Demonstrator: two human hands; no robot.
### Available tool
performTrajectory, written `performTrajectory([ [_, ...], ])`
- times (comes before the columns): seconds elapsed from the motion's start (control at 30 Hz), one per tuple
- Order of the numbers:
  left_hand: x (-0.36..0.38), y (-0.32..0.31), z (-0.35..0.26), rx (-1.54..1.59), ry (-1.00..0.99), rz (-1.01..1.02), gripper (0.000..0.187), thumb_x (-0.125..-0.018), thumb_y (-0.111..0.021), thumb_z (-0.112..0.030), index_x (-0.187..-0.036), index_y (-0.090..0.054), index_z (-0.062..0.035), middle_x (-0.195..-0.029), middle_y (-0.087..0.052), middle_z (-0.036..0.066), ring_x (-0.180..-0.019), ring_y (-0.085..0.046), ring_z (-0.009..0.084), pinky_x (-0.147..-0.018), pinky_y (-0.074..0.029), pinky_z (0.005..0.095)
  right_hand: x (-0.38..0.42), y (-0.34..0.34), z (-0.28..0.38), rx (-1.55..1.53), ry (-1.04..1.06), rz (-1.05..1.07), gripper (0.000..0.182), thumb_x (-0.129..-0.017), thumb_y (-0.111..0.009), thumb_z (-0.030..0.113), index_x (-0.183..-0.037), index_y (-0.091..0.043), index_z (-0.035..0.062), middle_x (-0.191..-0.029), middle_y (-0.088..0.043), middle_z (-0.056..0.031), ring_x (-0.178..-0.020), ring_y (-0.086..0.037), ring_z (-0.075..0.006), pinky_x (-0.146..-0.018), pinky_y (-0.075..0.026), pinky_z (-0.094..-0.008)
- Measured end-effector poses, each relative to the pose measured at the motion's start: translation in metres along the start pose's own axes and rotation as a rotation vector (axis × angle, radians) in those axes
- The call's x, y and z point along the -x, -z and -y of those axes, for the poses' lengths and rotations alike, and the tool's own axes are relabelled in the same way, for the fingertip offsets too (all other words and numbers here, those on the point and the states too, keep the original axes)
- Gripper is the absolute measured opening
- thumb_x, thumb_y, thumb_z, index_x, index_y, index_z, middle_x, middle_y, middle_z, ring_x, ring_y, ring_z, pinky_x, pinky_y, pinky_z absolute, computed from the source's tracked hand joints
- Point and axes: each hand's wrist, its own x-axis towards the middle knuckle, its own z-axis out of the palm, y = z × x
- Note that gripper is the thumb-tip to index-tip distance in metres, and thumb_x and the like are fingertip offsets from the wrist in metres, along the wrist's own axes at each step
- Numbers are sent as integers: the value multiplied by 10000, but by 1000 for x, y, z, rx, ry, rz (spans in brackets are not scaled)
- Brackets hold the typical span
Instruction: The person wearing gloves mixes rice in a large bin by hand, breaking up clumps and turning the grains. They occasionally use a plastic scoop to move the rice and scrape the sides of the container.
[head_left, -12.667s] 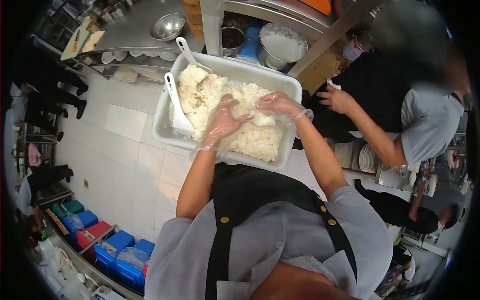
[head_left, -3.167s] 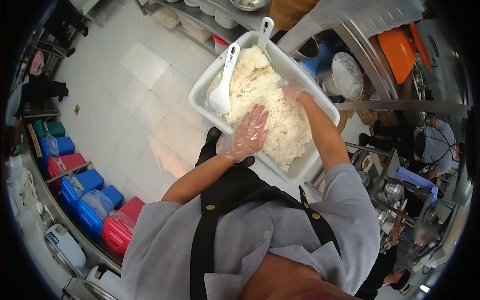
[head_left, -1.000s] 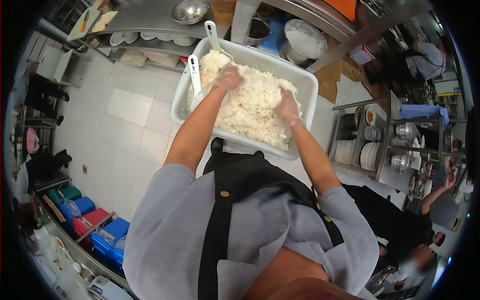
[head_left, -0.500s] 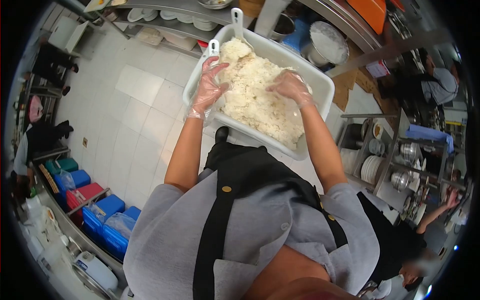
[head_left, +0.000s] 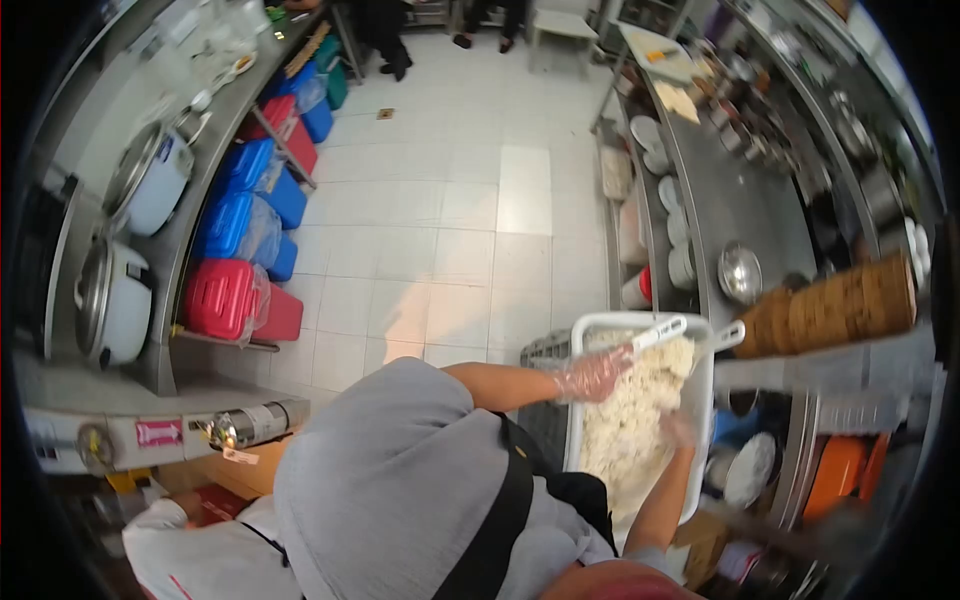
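Note:
A deep white tub (head_left: 574, 440) holds a heap of white, clumpy food that looks like cooked rice (head_left: 625, 430). My left hand (head_left: 597, 377), in a clear plastic glove, lies over the tub's left side on the rice, its fingers stretched out beside a white paddle handle (head_left: 660, 332). A second white paddle handle (head_left: 727, 336) leans over the far right corner. On the right side of the rice is my right hand (head_left: 680, 430), smeared by motion, so its fingers cannot be made out.
Steel counters run along the left (head_left: 225, 130) and right (head_left: 725, 190). Blue and red lidded bins (head_left: 225, 290) stand under the left one. Bamboo steamers (head_left: 830, 310) and a metal bowl (head_left: 740, 272) sit by the tub. Another person in white (head_left: 210, 550) is behind me at lower left.
The view has swung left, so the tub now appears lower right and the left-hand bins and counter show fully. Both hands stay at the rice; the right one has become blurred.

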Motion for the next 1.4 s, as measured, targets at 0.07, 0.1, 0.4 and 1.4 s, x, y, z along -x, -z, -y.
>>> performTrajectory([
  [0.07, 1, -11, 11, -46, -34, -47, 470, -750, -544, -93, -1192, -514, 65, -1311, -403, 259, -1123, -519, 377, -924, -471, 422, -19, -13, -19, 114, 15, -20, 485, -797, -652, 450, -1062, -669, 44, -1027, -660, -112, -979, -588, -198, -802, -467, -369],
  [0.1, 4, -21, 17, -63, -79, -97, 449, -751, -533, -91, -1173, -519, 62, -1313, -409, 264, -1112, -520, 391, -921, -471, 432, -37, -22, -37, 131, 65, 0, 457, -807, -641, 426, -1054, -669, 42, -1003, -661, -102, -958, -589, -196, -795, -465, -370],
  [0.4, -3, -8, 7, -114, -62, 15, 478, -726, -560, -85, -1173, -503, 77, -1324, -383, 255, -1174, -464, 390, -965, -441, 442, -92, -55, -92, -301, 456, 90, 426, -854, -599, 450, -1081, -675, 98, -967, -678, -76, -928, -605, -199, -791, -452, -324],
  [1.4, -3, -10, 6, -290, -47, 67, 465, -774, -494, -120, -1213, -481, 32, -1284, -434, 304, -972, -580, 364, -815, -513, 440, 157, -105, 51, 74, 43, -287, 1044, -554, -777, 579, -1389, -412, 70, -1396, -409, -249, -1323, -374, -342, -1083, -330, -377],
])
